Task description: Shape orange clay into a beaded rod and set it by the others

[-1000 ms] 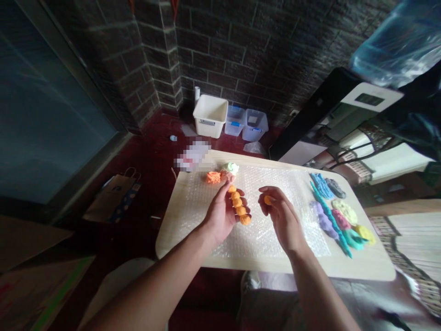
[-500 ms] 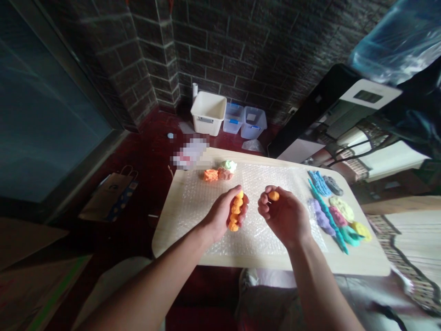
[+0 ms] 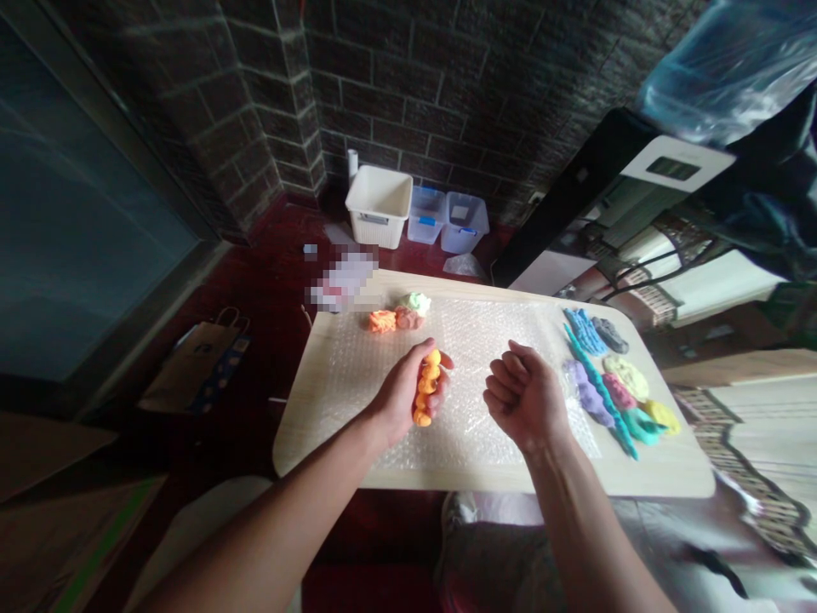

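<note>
My left hand (image 3: pixel 408 387) is wrapped round a lumpy roll of orange modelling clay (image 3: pixel 427 385), which shows between the thumb and fingers. My right hand (image 3: pixel 520 396) is curled into a fist to the right of it. The small lump of orange clay that showed at its fingertips earlier is now hidden inside the closed fingers. Both hands are raised above a sheet of bubble wrap (image 3: pixel 469 340) on the pale table (image 3: pixel 485 483).
Orange, brown and pale green clay lumps (image 3: pixel 409 318) lie at the table's far left. Several coloured clay pieces (image 3: pixel 616 379), among them a long teal twist (image 3: pixel 600 392), lie on the right. Plastic bins (image 3: pixel 380 209) stand on the floor beyond.
The fingers of my right hand have closed over the small orange lump, hiding it. My left hand keeps its hold on the roll. The whole view has shifted slightly.
</note>
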### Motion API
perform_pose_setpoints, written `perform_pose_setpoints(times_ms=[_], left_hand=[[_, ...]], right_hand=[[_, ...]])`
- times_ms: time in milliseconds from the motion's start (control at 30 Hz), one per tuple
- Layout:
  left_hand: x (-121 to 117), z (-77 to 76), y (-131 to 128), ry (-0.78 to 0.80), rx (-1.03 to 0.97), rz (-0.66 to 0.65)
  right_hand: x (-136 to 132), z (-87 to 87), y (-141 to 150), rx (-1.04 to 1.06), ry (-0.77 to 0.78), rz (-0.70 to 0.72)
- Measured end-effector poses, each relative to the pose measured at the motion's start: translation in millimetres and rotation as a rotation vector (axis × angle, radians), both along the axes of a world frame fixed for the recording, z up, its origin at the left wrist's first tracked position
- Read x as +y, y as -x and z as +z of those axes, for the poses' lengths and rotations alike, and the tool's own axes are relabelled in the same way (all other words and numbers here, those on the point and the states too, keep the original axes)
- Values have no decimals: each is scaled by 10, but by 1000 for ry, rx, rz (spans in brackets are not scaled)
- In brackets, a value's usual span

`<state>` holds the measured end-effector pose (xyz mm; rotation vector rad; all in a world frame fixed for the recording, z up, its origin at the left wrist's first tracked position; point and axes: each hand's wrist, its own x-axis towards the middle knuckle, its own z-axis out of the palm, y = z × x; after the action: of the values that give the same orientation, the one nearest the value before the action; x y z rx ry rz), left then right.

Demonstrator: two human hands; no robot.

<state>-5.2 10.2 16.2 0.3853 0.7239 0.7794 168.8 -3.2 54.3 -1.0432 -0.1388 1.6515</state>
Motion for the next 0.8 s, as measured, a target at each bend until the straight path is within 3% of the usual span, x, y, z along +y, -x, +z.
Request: perform_pose_setpoints(times_ms=[267,433,800], left_hand=[[6,-27,30,40,-43,-8],[25,-16,13,42,-24,-14],[17,9,11,66,2,-19]], right_hand=[[58,-127,20,-54,-34,35],[58,-99,-1,-4,30,92],[24,10,23,-105,76,-54]])
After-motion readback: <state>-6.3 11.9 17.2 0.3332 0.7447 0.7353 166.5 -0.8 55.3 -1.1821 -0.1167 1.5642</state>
